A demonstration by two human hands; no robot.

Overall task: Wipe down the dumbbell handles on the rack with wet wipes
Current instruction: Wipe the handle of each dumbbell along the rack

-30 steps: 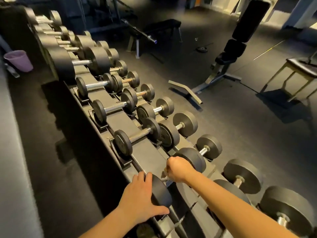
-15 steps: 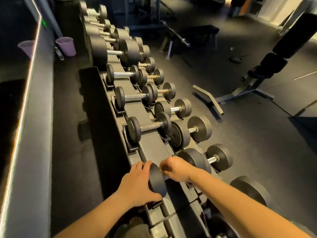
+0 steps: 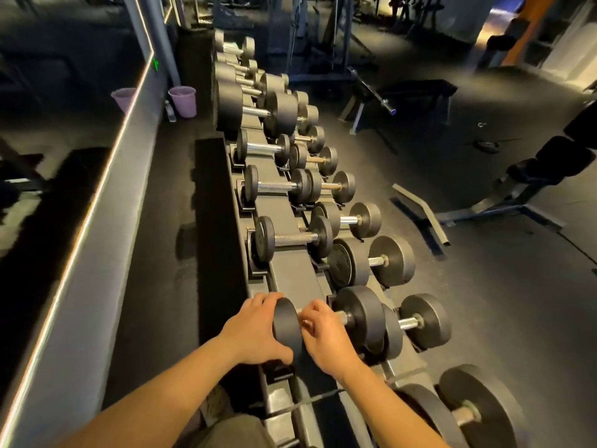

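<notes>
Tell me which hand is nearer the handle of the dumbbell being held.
Right. The right hand curls over the handle itself. The left hand grips the end head, just off the handle's left end.

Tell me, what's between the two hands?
A dumbbell end, round and black, sits between them. The left hand cups it, and the right hand curls just beside it. The head view shows this.

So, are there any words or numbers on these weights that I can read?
None can be read here.
On a dumbbell end plate: faint raised marks, too blurred to read.
A small green light up on the left: too small to tell whether it is a sign.
</notes>
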